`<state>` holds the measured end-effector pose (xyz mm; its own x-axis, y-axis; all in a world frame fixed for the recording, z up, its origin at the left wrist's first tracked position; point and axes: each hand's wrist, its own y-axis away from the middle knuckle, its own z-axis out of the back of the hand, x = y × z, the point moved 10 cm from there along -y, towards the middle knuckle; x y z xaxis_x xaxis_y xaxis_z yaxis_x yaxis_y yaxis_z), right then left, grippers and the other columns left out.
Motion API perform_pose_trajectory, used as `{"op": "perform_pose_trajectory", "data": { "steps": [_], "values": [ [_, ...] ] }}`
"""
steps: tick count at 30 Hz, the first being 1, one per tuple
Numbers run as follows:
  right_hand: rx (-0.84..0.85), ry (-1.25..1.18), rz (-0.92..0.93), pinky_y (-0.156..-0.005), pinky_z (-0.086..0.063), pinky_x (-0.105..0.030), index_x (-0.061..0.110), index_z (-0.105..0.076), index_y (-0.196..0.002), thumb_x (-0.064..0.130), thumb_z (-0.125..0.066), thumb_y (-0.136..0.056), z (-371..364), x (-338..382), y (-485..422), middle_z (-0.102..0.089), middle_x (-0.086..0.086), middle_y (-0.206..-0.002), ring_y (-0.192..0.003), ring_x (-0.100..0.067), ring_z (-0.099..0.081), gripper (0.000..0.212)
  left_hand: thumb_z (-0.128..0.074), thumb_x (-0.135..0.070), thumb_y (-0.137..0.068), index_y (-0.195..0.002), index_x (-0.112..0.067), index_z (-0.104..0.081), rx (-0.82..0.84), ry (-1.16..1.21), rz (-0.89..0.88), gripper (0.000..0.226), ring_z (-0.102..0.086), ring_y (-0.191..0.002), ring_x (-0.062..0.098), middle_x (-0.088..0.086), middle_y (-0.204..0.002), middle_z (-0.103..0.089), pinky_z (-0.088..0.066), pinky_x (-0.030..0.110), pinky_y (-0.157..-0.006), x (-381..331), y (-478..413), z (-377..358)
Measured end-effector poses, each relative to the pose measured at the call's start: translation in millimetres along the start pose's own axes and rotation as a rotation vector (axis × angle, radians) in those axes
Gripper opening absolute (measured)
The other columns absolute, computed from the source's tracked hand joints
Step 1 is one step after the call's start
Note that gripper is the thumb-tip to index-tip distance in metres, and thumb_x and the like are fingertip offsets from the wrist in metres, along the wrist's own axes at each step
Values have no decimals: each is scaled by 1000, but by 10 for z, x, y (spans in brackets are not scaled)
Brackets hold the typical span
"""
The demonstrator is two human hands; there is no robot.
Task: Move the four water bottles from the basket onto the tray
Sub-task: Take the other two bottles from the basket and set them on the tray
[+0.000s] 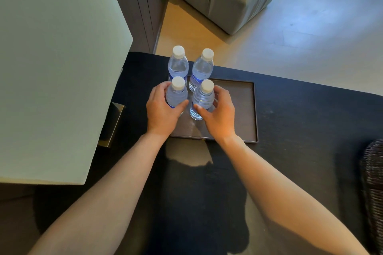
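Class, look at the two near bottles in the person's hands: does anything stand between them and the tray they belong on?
Nothing visible does. The left hand wraps the near-left clear plastic water bottle and the right hand the near-right one; both already stand upright on the dark rectangular tray, in front of the two far bottles.

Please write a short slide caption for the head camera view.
Both hands grip the two near bottles on the tray.

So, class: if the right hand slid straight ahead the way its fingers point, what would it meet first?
The right hand already wraps the near right bottle; beyond that, probably the far right bottle, though depth is unclear.
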<state>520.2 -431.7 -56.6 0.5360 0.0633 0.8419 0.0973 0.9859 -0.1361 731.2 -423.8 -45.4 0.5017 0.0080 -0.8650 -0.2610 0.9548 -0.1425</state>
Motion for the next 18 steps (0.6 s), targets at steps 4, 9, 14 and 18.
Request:
{"op": "perform_pose_trajectory", "data": {
  "steps": [4,9,14,18],
  "values": [
    [-8,-3,-3,-98,-47,-16,25,-51,-135,29,-90,-80,-15,27,-47,-60,5,-130,-116,-1,-56,67,-87,-36,-77,-129,-29,-55,23,-14,-20,61,-54,-107,-13,-18,-123,-54,-43,4,-84,-2,-77,-29],
    [-5,0,-2,-102,-52,-29,20,-52,-137,27,-90,-81,-31,74,-116,-61,-1,-133,-120,-10,-59,68,-86,-37,-76,-130,-29,-54,40,-18,-46,63,-55,-108,-7,-16,-124,-54,-43,4,-85,-7,-142,-34],
    [-13,9,-8,-101,-49,-21,21,-51,-138,27,-89,-81,-69,84,-165,-60,0,-135,-121,-7,-57,69,-88,-33,-77,-132,-25,-54,65,-20,-75,65,-55,-111,0,-9,-127,-57,-43,4,-86,-2,-209,-62],
    [-11,3,-6,-95,-42,-8,23,-50,-136,27,-90,-81,-85,86,-185,-59,5,-132,-117,0,-55,68,-88,-30,-78,-133,-25,-54,74,-16,-75,65,-55,-117,5,-4,-130,-59,-42,7,-88,2,-235,-87]
  ]
}}
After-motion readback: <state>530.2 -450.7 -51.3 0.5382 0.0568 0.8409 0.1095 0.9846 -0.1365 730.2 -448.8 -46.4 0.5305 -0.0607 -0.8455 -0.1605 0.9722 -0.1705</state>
